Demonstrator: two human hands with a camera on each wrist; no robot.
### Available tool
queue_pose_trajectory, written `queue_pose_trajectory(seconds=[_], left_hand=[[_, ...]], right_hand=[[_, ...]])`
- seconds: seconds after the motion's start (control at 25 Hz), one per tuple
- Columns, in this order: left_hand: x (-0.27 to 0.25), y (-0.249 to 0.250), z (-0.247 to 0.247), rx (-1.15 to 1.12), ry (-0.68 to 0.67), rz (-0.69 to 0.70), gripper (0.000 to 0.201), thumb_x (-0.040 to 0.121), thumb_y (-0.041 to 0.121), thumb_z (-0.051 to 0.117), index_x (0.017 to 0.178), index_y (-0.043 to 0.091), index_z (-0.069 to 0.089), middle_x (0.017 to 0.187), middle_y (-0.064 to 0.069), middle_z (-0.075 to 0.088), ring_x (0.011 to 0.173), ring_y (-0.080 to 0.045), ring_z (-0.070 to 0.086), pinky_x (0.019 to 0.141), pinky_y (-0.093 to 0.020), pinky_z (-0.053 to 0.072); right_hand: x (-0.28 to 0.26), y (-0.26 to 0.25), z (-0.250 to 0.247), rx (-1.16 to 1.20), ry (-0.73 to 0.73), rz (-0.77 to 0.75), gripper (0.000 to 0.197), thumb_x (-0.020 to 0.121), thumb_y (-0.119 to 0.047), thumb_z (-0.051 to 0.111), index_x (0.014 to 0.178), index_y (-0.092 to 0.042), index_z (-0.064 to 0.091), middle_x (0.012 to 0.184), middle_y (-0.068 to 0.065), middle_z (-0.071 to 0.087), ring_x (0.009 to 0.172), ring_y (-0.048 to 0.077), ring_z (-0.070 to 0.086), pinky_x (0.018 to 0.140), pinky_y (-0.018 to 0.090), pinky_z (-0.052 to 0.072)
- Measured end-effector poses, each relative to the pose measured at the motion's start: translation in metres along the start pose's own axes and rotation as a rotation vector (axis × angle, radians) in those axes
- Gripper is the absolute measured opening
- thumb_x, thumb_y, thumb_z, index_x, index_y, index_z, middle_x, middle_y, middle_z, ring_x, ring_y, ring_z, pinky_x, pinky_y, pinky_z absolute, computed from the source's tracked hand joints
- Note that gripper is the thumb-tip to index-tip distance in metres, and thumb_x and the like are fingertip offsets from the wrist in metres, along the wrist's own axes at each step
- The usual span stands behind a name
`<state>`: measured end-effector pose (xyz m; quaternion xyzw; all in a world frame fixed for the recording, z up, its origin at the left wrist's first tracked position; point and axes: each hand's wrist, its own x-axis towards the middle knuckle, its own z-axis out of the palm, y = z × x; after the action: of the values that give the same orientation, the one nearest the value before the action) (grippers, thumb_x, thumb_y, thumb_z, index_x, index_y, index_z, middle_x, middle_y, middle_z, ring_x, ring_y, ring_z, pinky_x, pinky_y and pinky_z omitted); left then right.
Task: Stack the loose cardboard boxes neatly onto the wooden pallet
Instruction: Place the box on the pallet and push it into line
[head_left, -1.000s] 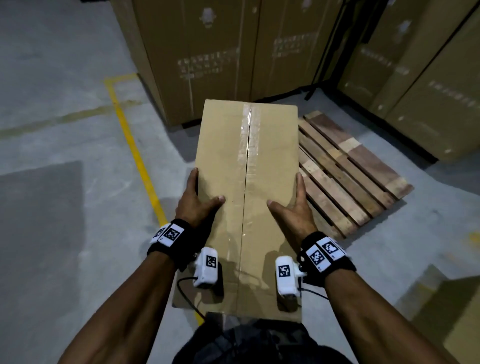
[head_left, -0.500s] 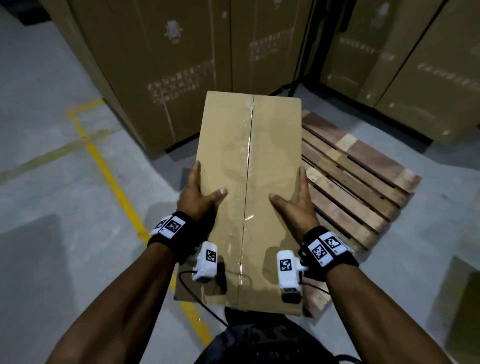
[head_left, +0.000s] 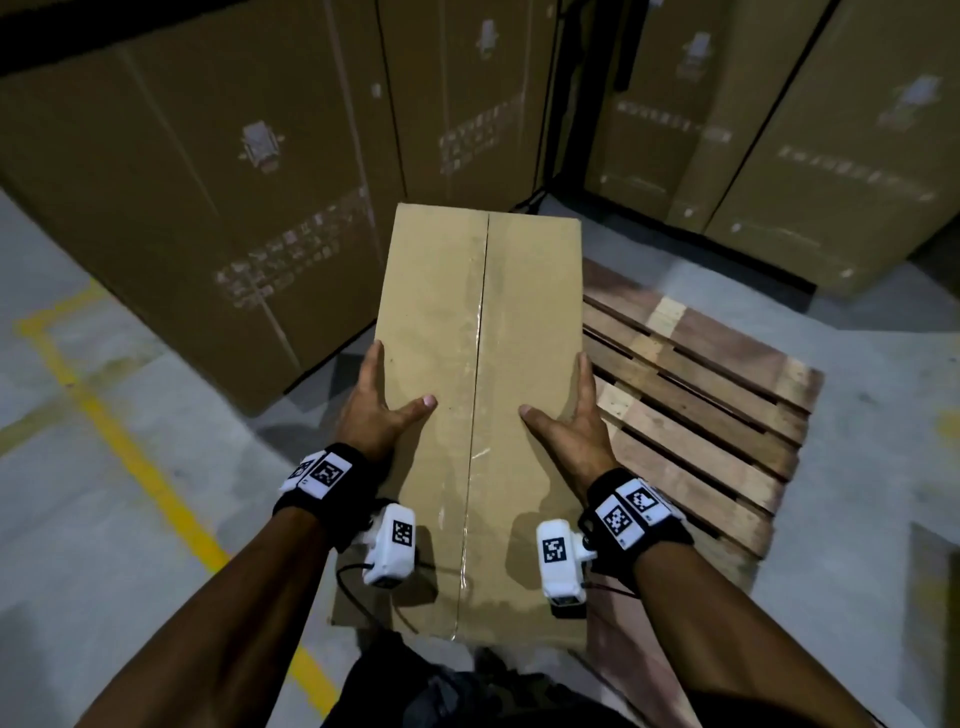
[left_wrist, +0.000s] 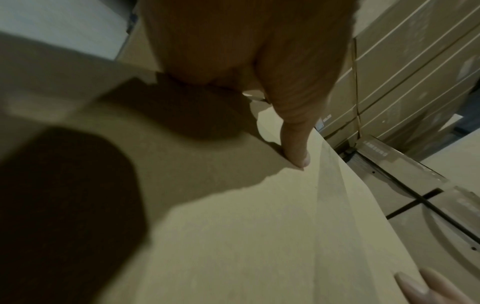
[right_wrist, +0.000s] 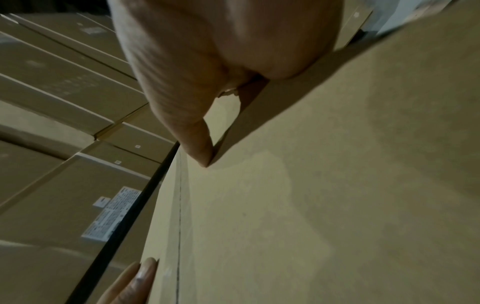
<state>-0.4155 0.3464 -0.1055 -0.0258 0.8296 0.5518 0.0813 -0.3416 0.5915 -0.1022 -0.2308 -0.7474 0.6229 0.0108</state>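
Two hands carry one box toward the pallet.

Left of centre in the head view, the left hand (head_left: 375, 410) clamps the box (head_left: 480, 395) by its long side, thumb laid across the top, fingers down the wall. The box fills mid-frame, taped seam running away from the person, held off the floor (head_left: 104, 519). The right hand (head_left: 574, 421) mirrors that grip on the other side; squeezing from both sides likely keeps the long load level. At right the pallet (head_left: 717, 415) lies bare, partly under the box.
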Motion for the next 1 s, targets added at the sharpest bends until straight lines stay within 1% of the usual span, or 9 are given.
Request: queue_pose_trajectory(seconds=[0.08,0.2,0.32,0.44,0.52,0.64,0.76,0.92,1.0], left_hand=[[0.043,-0.002,-0.003,-0.002,-0.048,0.006,0.104,0.078,0.031,0.084,0.157,0.032,0.017,0.161,0.002,0.028,0.147,-0.020,0.026,0.114,-0.031,0.023],[0.107,-0.003,-0.012,0.073,-0.130,-0.012,0.104,0.079,0.033,0.082,0.158,0.033,0.013,0.163,0.001,0.023,0.148,-0.023,0.023,0.119,-0.041,0.023],[0.174,0.007,-0.026,0.090,-0.232,0.001,0.102,0.082,0.032,0.080,0.158,0.034,0.012,0.163,0.000,0.023,0.148,-0.026,0.023,0.119,-0.046,0.024],[0.232,0.019,-0.040,0.098,-0.307,0.020,0.103,0.081,0.033,0.080,0.158,0.034,0.012,0.162,-0.001,0.026,0.146,-0.027,0.027,0.119,-0.046,0.026],[0.265,0.025,-0.047,0.127,-0.332,0.034,0.104,0.079,0.039,0.081,0.157,0.037,0.012,0.161,-0.001,0.028,0.145,-0.029,0.030,0.118,-0.048,0.028],[0.300,0.032,-0.051,0.153,-0.358,0.037,0.105,0.076,0.047,0.082,0.155,0.044,0.013,0.160,0.002,0.030,0.145,-0.030,0.031,0.117,-0.048,0.029],[0.331,0.043,-0.049,0.162,-0.399,0.053,0.104,0.075,0.047,0.082,0.154,0.044,0.014,0.160,0.004,0.030,0.145,-0.028,0.031,0.118,-0.046,0.029],[0.365,0.054,-0.034,0.199,-0.463,0.060,0.104,0.077,0.045,0.081,0.155,0.042,0.012,0.162,0.004,0.025,0.147,-0.028,0.027,0.119,-0.048,0.026],[0.381,0.056,-0.020,0.215,-0.474,0.053,0.104,0.077,0.045,0.081,0.156,0.042,0.012,0.163,0.003,0.025,0.147,-0.029,0.026,0.119,-0.048,0.025]], right_hand=[[0.026,-0.005,0.016,-0.015,0.048,0.024,0.105,0.081,-0.033,0.080,0.152,-0.057,0.006,0.128,-0.018,0.047,0.117,0.014,0.050,0.109,0.037,0.040],[0.062,-0.015,0.043,-0.016,0.114,0.077,0.105,0.083,-0.034,0.079,0.153,-0.056,0.004,0.128,-0.017,0.046,0.115,0.013,0.048,0.107,0.034,0.039],[0.098,-0.041,0.077,-0.003,0.198,0.111,0.105,0.082,-0.035,0.080,0.154,-0.055,0.005,0.138,-0.014,0.049,0.120,0.014,0.051,0.108,0.033,0.040],[0.128,-0.072,0.104,-0.012,0.298,0.145,0.106,0.078,-0.039,0.080,0.151,-0.058,0.005,0.152,-0.007,0.046,0.133,0.022,0.050,0.113,0.042,0.041],[0.147,-0.087,0.117,-0.018,0.343,0.173,0.108,0.078,-0.040,0.081,0.152,-0.057,0.005,0.153,-0.004,0.046,0.133,0.024,0.050,0.113,0.042,0.041],[0.167,-0.099,0.129,-0.014,0.384,0.191,0.109,0.078,-0.041,0.081,0.153,-0.056,0.003,0.155,0.000,0.042,0.135,0.028,0.048,0.113,0.043,0.040],[0.187,-0.108,0.137,-0.015,0.422,0.206,0.108,0.081,-0.039,0.080,0.155,-0.053,0.002,0.159,0.000,0.037,0.139,0.029,0.043,0.115,0.040,0.036],[0.217,-0.106,0.136,-0.025,0.469,0.247,0.109,0.078,-0.045,0.079,0.152,-0.058,0.000,0.161,0.002,0.033,0.143,0.035,0.036,0.117,0.049,0.032],[0.236,-0.102,0.129,0.008,0.456,0.259,0.108,0.081,-0.040,0.078,0.155,-0.054,0.000,0.162,0.001,0.032,0.144,0.032,0.035,0.116,0.041,0.031]])
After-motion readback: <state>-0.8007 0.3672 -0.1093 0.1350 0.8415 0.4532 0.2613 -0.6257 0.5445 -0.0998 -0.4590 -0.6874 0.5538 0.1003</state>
